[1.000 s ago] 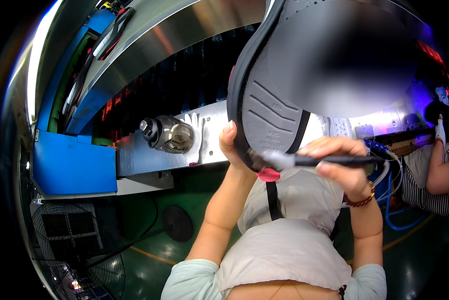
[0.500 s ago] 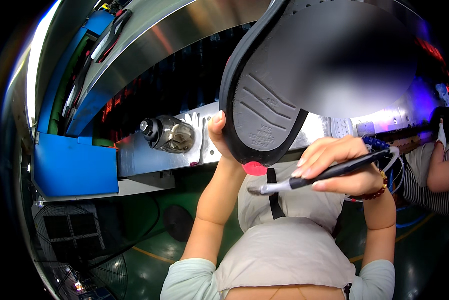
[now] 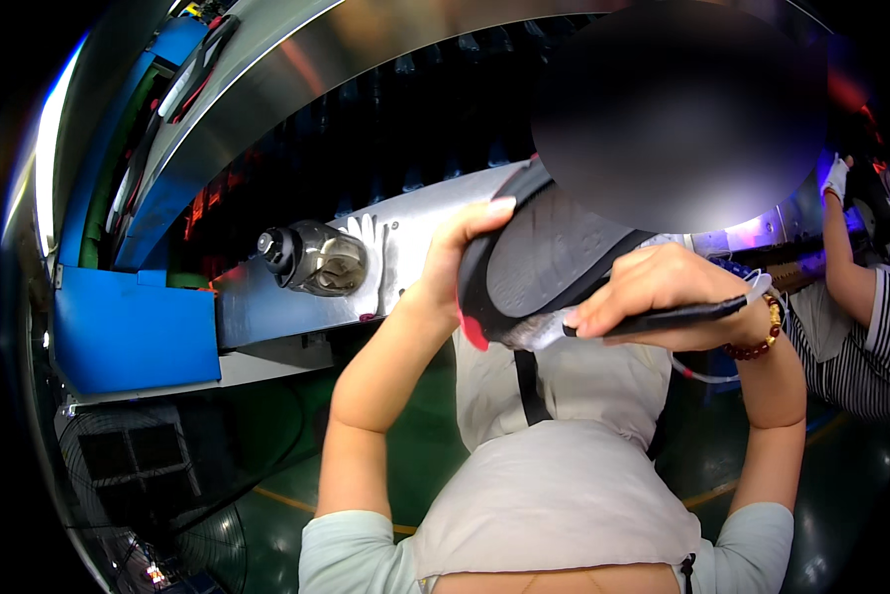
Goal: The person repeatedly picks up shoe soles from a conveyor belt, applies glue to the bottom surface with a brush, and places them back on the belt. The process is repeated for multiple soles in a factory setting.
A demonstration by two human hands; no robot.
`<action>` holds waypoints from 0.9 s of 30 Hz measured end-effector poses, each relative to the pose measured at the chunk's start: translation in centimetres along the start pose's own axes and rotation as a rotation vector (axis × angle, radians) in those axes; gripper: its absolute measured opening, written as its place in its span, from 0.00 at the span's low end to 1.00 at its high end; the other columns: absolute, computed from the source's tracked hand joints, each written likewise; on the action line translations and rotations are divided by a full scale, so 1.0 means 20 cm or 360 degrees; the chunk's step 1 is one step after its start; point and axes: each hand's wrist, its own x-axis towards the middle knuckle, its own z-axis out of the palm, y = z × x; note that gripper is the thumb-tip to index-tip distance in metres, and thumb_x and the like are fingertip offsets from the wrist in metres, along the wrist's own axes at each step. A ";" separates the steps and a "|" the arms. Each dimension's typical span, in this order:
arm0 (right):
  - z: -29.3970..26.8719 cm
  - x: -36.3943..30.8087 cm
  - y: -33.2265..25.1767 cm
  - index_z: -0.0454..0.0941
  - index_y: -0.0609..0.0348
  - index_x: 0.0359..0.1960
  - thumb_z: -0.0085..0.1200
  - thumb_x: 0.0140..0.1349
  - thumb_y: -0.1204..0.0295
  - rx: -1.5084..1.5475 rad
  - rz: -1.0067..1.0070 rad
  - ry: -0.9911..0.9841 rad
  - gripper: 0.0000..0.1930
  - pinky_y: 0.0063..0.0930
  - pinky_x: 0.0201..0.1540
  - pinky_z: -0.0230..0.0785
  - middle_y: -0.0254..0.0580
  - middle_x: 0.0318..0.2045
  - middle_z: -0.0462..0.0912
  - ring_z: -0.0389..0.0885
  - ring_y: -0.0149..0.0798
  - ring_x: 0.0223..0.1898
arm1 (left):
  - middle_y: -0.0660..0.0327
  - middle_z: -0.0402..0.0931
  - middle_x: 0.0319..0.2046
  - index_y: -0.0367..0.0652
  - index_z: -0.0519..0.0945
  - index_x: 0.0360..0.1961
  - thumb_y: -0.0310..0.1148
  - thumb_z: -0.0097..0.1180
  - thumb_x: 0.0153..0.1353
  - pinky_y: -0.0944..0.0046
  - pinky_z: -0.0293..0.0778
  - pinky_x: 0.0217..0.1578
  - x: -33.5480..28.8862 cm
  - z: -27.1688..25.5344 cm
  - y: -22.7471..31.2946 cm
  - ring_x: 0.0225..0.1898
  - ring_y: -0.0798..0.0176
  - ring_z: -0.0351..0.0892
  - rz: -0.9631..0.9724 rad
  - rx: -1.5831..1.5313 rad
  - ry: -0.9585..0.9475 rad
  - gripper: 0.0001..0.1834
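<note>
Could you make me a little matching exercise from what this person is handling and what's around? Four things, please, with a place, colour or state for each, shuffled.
Things
1. Shoe sole
2. Brush
3. Bottle
4. Bracelet

Place, colour or state
A. See-through, with a black cap
B. Gripped by the right hand
C. Mostly dark red and beaded
D. Held by the left hand

Right pairs: 1-D, 2-B, 3-A, 4-C

Lit at left by long white strip light | glinting off flat silver metal surface | violet-tinged at right | dim over dark green floor | blurred under dark oval patch upper right | bowed, black at rim
</note>
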 end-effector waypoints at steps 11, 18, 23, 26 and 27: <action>-0.07 -0.08 -0.05 0.77 0.60 0.31 0.57 0.45 0.80 -0.0218 0.0200 -0.0338 0.09 0.27 0.39 0.71 0.43 0.35 0.80 0.79 0.40 0.38 | 0.49 0.74 0.35 0.31 0.70 0.44 0.39 0.49 0.51 0.66 0.74 0.32 -0.06 -0.02 -0.03 0.31 0.60 0.76 -0.0320 0.0058 0.0167 0.23; -0.13 -0.12 -0.02 0.78 0.57 0.31 0.56 0.47 0.77 -0.0262 0.0214 -0.0325 0.08 0.24 0.32 0.67 0.39 0.33 0.81 0.79 0.38 0.37 | 0.50 0.73 0.36 0.31 0.69 0.45 0.41 0.51 0.48 0.64 0.74 0.35 -0.10 -0.07 -0.02 0.34 0.59 0.75 -0.0255 0.0173 0.0138 0.27; -0.19 -0.11 0.00 0.77 0.61 0.31 0.58 0.42 0.82 -0.0171 0.0123 0.0102 0.11 0.28 0.42 0.71 0.45 0.34 0.80 0.79 0.40 0.38 | 0.49 0.73 0.37 0.31 0.70 0.43 0.41 0.54 0.44 0.62 0.73 0.38 -0.09 -0.19 -0.06 0.36 0.58 0.75 -0.0247 -0.0145 0.0106 0.28; -0.13 -0.17 0.07 0.77 0.61 0.31 0.58 0.44 0.80 -0.0088 0.0218 -0.0055 0.10 0.27 0.38 0.71 0.43 0.34 0.80 0.79 0.38 0.36 | 0.50 0.73 0.39 0.32 0.70 0.44 0.42 0.54 0.45 0.61 0.72 0.40 -0.11 -0.18 -0.03 0.37 0.57 0.74 -0.0157 -0.0002 0.0100 0.28; -0.13 -0.16 0.01 0.78 0.59 0.31 0.59 0.44 0.78 -0.0307 0.0203 -0.0230 0.10 0.26 0.33 0.69 0.40 0.35 0.80 0.79 0.36 0.32 | 0.51 0.72 0.40 0.32 0.70 0.45 0.42 0.53 0.46 0.60 0.71 0.41 -0.12 -0.21 -0.04 0.39 0.57 0.73 -0.0129 0.0001 0.0107 0.28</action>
